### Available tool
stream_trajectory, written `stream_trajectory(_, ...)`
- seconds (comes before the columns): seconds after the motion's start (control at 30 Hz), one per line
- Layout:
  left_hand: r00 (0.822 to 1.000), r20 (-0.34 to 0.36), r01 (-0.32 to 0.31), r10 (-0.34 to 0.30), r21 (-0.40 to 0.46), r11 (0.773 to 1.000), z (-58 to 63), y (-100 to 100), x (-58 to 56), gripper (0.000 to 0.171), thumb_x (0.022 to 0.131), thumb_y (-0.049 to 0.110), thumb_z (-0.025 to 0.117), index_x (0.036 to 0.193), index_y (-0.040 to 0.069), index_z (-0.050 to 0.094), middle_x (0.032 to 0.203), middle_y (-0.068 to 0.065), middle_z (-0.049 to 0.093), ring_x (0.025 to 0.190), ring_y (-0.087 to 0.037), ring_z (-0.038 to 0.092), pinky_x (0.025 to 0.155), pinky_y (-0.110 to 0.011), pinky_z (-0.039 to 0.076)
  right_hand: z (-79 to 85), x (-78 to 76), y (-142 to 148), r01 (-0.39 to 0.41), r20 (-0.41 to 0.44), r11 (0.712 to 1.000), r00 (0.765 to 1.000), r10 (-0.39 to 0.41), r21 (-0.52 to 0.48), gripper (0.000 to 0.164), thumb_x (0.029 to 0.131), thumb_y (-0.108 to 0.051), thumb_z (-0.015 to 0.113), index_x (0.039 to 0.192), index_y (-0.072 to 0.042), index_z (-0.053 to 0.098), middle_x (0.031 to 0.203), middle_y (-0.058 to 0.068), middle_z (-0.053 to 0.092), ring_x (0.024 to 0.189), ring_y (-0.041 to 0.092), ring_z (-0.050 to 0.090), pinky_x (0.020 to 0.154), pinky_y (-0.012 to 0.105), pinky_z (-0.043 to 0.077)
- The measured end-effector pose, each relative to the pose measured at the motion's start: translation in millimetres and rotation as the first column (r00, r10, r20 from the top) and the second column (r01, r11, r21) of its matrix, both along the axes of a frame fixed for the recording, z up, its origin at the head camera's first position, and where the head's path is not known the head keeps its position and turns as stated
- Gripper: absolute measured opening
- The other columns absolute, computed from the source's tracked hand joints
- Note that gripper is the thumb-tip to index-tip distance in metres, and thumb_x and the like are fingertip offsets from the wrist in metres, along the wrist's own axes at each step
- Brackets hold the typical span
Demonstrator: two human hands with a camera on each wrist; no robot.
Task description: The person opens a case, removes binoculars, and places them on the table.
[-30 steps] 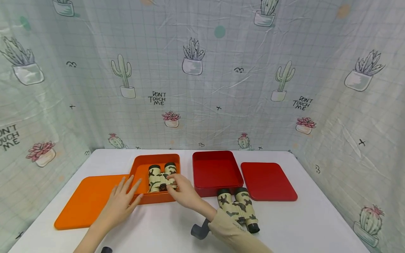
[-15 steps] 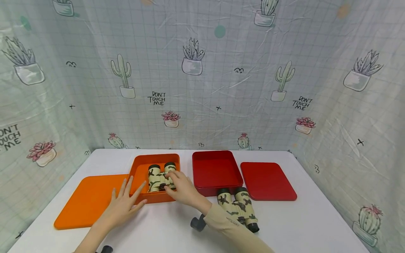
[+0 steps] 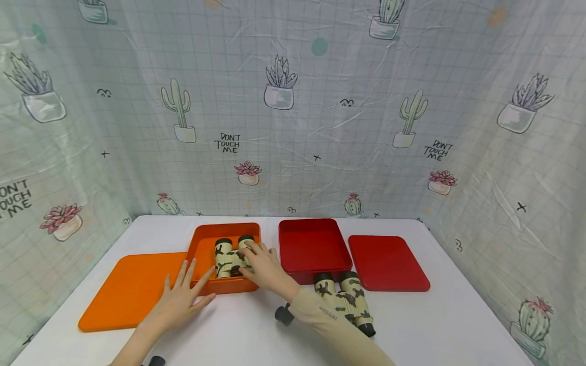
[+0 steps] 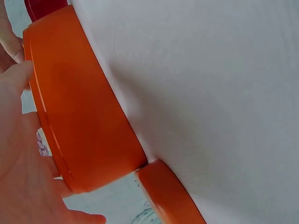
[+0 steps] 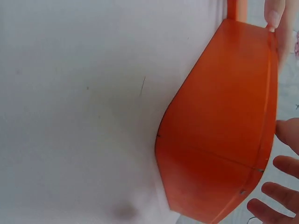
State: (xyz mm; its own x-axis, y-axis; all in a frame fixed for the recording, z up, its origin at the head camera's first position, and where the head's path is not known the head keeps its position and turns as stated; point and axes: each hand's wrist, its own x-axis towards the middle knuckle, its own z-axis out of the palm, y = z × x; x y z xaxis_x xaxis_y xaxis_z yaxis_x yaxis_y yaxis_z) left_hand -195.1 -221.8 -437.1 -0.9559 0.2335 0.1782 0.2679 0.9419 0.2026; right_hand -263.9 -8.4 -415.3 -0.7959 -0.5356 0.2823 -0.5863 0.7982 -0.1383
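Observation:
Camouflage-patterned binoculars [image 3: 224,259] lie in the right part of a shallow orange box [image 3: 201,244]. Over their right barrel reaches my right hand [image 3: 266,268], its fingers partly extended and its wrist crossing the box's front right corner. My left hand [image 3: 177,302] spreads its fingers at the front left of the box, fingertips over the rim. From the left wrist view, the thumb meets the rim above the orange wall [image 4: 84,102]. Separate, loosely straight fingers of the right hand [image 5: 282,179] show beside the rim in the right wrist view; the binoculars are hidden there.
An orange lid [image 3: 128,292] lies left of the orange box. To the right stand a red box [image 3: 316,249] and a red lid [image 3: 389,262]. A second pair of binoculars [image 3: 354,297] lies before the red box, partly behind my right sleeve [image 3: 331,325].
My left hand has drawn back slightly toward me and to the right. The right hand has shifted slightly over the right barrel, while the binoculars and boxes stay put.

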Motion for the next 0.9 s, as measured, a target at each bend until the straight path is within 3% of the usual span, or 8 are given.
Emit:
stream_trajectory(0.27, 1.0, 0.01, 0.006, -0.006, 0.009, 1.0, -2.2, 0, 0.0, 0.066, 0.081, 0.053, 0.053, 0.137, 0.026, 0.032, 0.146, -0.026, 0.013, 0.134, -0.045, 0.005, 0.097, -0.072, 0.005, -3.9, -9.9, -3, -0.014, -0.071, 0.995, 0.997, 0.021, 0.096, 0.049, 0.082, -0.047, 0.056, 0.125, -0.024, 0.049, 0.135, 0.0, 0.043, 0.115, 0.017, 0.045, 0.075, 0.034, 0.041)
stream_trajectory(0.43, 1.0, 0.011, 0.003, -0.003, 0.006, 1.0, -0.7, 2, 1.1, 0.067, 0.08, 0.054, 0.053, 0.137, 0.025, 0.032, 0.145, -0.027, 0.013, 0.134, -0.046, 0.004, 0.096, -0.073, 0.004, -4.7, -14.2, -7, -0.01, -0.094, 0.988, 0.995, 0.025, 0.155, 0.051, 0.082, -0.052, 0.053, 0.126, -0.027, 0.049, 0.136, -0.001, 0.043, 0.119, 0.017, 0.042, 0.083, 0.041, 0.042)
stream_trajectory(0.9, 1.0, 0.002, -0.005, 0.005, -0.008, 1.0, -2.4, 2, 1.0, 0.071, 0.078, 0.059, 0.052, 0.137, 0.025, 0.032, 0.144, -0.029, 0.014, 0.132, -0.047, 0.008, 0.094, -0.074, 0.007, -2.9, -21.4, -16, 0.006, -0.056, 0.961, 0.998, 0.01, 0.277, 0.054, 0.08, -0.058, 0.049, 0.127, -0.031, 0.048, 0.135, -0.004, 0.045, 0.121, 0.016, 0.041, 0.094, 0.051, 0.037)
